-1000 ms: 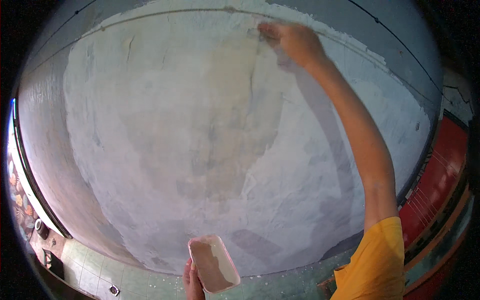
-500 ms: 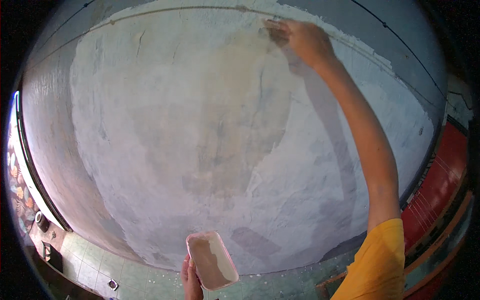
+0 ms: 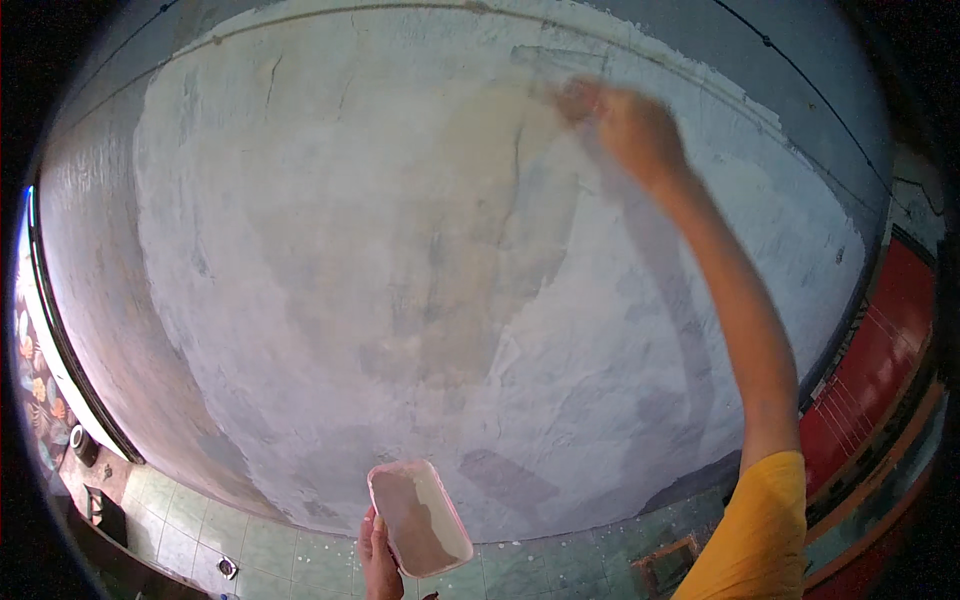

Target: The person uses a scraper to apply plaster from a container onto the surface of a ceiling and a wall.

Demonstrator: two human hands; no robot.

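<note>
My left hand grips the left side of a pink-rimmed rectangular tub, low in front of the wall. Inside the tub, a brownish-grey area meets a pale one; I cannot tell which is its contents. High on the wall, right of the middle, my right hand reaches up with its fingers bent together and smeared by motion. Whatever those fingers hold is too blurred to name. A greyish streak shows on the pale coating just above that hand, and a darker damp-looking patch spreads below it.
Thin cracks run through the pale coating. A cord crosses the wall's top, and a dark cable hangs at the upper right. Green floor tiles lie below, with a red panel on the right.
My right hand has moved down and slightly right along the wall, uncovering the greyish streak where it was. The left hand and tub have barely shifted.
</note>
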